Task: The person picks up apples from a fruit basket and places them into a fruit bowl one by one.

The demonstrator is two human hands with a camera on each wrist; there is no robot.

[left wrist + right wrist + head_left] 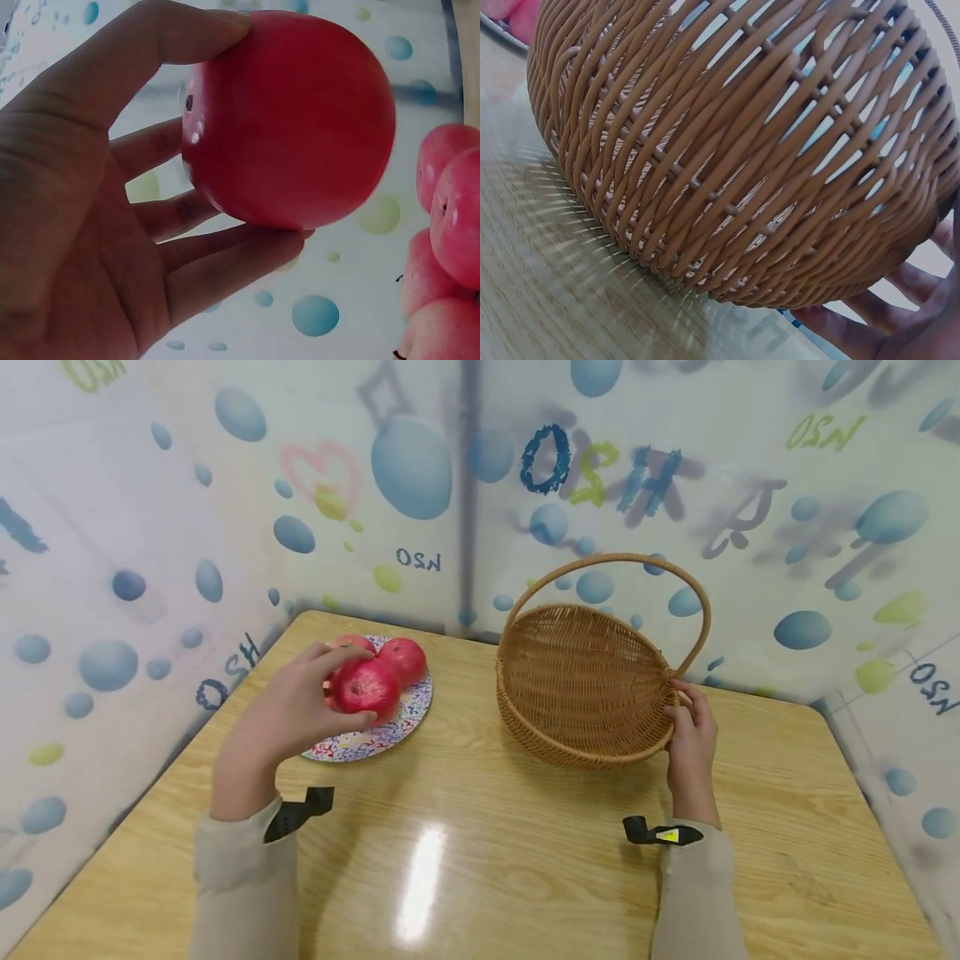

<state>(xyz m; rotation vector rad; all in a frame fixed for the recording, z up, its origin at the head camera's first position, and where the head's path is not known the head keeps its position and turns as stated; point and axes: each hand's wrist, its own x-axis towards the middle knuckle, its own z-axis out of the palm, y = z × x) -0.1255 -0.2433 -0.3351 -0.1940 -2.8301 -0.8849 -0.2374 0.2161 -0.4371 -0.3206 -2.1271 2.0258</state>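
My left hand (288, 710) grips a red apple (367, 690) between thumb and fingers, above the patterned plate (352, 747). In the left wrist view the thumb lies along the top of this apple (292, 120), with fingers beneath it. Several other apples (403, 662) sit on the plate, partly hidden behind the held one. To the right, a brown wicker basket (581, 685) with a tall arched handle leans so its opening faces me. At its right rim, by the handle's foot, my right hand (692, 743) pinches the edge. The right wrist view shows the basket's woven side (742, 172) close up.
A light wooden table (480, 843) carries the plate and basket. Behind it and at both sides stand white walls (420, 585) with blue and green dots. Bare wood lies between the plate and the basket.
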